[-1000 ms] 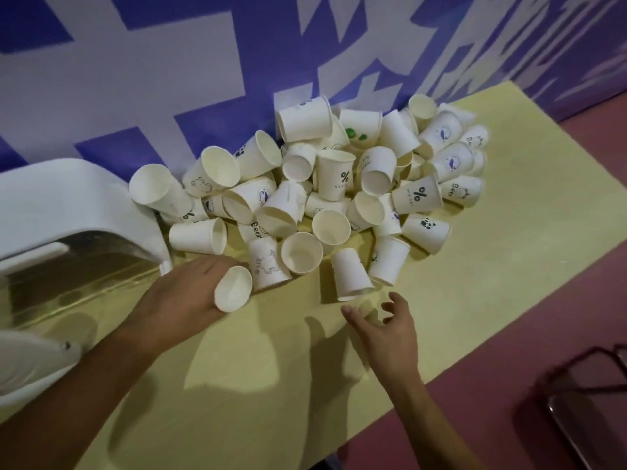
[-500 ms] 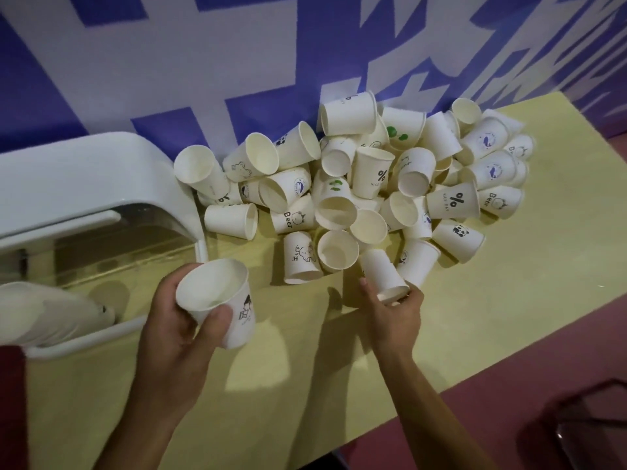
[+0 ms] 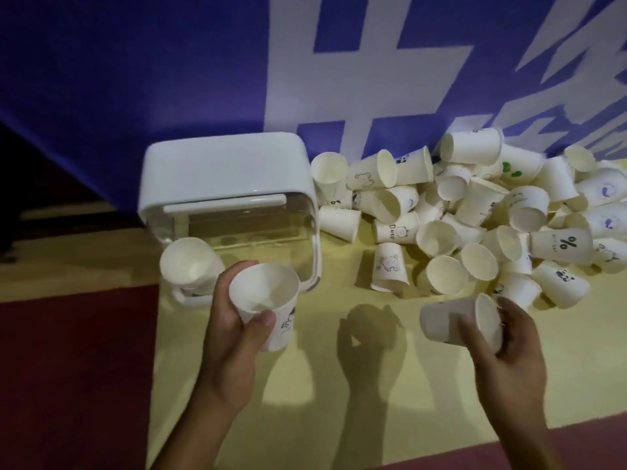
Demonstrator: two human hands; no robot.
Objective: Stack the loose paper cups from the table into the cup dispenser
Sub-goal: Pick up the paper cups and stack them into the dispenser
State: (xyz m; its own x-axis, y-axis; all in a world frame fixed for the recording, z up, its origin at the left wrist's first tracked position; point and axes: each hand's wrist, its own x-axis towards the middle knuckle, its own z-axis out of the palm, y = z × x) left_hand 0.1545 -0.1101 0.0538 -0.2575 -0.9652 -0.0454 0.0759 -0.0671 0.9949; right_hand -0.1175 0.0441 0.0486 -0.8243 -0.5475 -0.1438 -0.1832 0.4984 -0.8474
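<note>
Holding one cup apiece, both hands are over the yellow bench [image 3: 339, 395].

Left hand [image 3: 230, 337]: fingers [image 3: 225, 283] curled round the far side of the left cup [image 3: 271, 300], thumb pressed on its near side. Cup roughly upright and tipped, mouth toward the camera, small dark print on its wall. It is held just in front of the cup dispenser [image 3: 224, 164], a white box with a clear front at the bench's left end. A further cup [image 3: 188, 262] lies at the dispenser's front-left corner, mouth toward the camera; cannot tell whether others are nested behind it.

Right hand [image 3: 509, 357]: fingers clamped round the right cup [image 3: 444, 322]. Cup lies sideways in the grip, base pointing left, clear of the bench, near the front edge of the pile of loose cups [image 3: 475, 212]. Pile heaped against the purple-and-white wall [image 3: 135, 62], just right of the dispenser.

Changes: half a second back the right hand was down at the pile's front edge, closing on an upturned cup; that cup is now lifted off and turned on its side. A second back that hand was spread and empty. Left grip unchanged over the last half second. The dispenser was cut off at the left edge then and is whole in view now.
</note>
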